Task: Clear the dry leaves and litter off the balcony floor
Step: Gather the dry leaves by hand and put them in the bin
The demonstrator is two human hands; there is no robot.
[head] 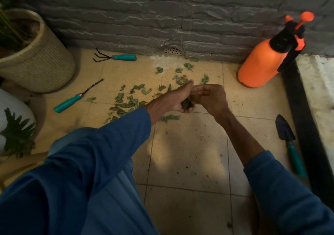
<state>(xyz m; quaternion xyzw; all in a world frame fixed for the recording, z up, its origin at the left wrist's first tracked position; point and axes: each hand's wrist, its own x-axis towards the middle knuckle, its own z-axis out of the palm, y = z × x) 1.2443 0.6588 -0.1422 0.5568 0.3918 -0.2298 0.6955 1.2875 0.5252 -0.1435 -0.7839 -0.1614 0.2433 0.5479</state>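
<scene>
Green leaf wad [187, 105] clenched in my left hand [176, 102]; right hand [210, 97] curls beside it, grip unclear. I'd pack it tight before reaching the scattered leaves [124, 105] beyond.

The person wears a plain dark blue long-sleeved top. The left sleeve [101, 144] reaches almost to the wrist; the right sleeve [285, 189] stops partway along the forearm. The left hand [178, 100] and right hand [210, 97] are bare. Blue cloth [115, 202] with lengthwise folds covers the legs.
</scene>
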